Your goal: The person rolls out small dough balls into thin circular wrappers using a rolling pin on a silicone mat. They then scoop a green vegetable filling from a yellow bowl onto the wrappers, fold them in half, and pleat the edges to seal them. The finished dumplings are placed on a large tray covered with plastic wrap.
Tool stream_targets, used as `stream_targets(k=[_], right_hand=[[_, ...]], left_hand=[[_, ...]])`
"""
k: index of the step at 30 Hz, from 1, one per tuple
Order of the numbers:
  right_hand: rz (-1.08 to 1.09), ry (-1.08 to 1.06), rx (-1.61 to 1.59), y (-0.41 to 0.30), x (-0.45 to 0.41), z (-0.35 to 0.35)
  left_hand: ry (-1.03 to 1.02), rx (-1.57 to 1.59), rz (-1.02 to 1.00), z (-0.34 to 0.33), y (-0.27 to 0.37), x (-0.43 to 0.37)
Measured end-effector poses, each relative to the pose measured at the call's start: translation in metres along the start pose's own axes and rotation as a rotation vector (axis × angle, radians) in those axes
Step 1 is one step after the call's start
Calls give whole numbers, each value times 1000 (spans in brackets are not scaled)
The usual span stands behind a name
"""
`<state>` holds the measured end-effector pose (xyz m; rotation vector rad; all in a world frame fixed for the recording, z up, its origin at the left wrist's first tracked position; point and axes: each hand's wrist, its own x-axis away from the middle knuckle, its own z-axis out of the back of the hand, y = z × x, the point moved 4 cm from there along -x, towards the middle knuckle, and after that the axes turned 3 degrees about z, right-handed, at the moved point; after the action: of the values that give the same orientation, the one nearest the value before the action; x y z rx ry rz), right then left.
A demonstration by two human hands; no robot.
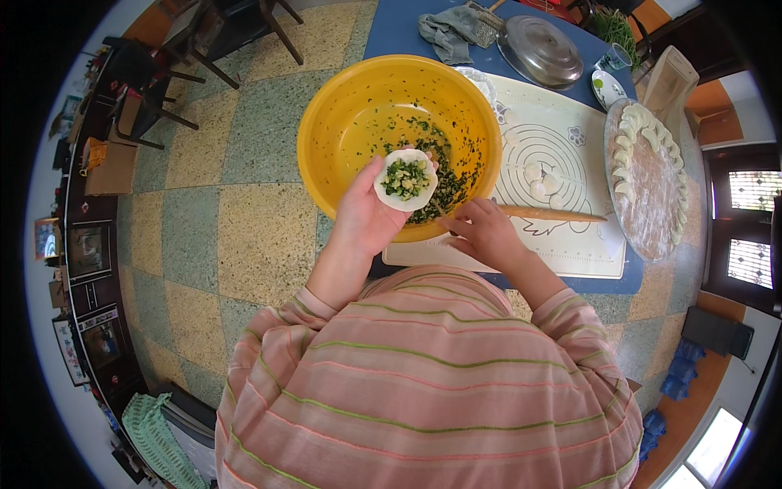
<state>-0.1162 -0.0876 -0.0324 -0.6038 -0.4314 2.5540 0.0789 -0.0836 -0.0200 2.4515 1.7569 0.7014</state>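
On my left hand (372, 211) lies a round dough wrapper (397, 200) with chopped green filling (405, 179) on its middle. Both are over the near part of a large yellow basin (311, 140), which holds more chopped filling (449, 183). My right hand (486, 235) is at the basin's near right rim, its fingers around a thin utensil (438, 209) whose tip points at the filling; most of it is hidden. A wooden rolling pin (550, 213) lies on the pale printed mat (592, 253) to the right, near several small dough pieces (537, 189).
Folded dumplings (623, 158) line the edge of a round floured board (647, 195) at the right. Behind the mat, the blue table (397, 30) holds a metal lid (540, 52), a grey cloth (449, 33), a small dish (608, 89) and a glass (615, 58). Chairs (244, 30) stand beyond, upper left.
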Motion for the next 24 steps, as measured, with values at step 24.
stream_targets(k=[24], right_hand=[[137,372,-197,-34,-31,67]], left_hand=[[-127,-182,174,-32,-37,24]])
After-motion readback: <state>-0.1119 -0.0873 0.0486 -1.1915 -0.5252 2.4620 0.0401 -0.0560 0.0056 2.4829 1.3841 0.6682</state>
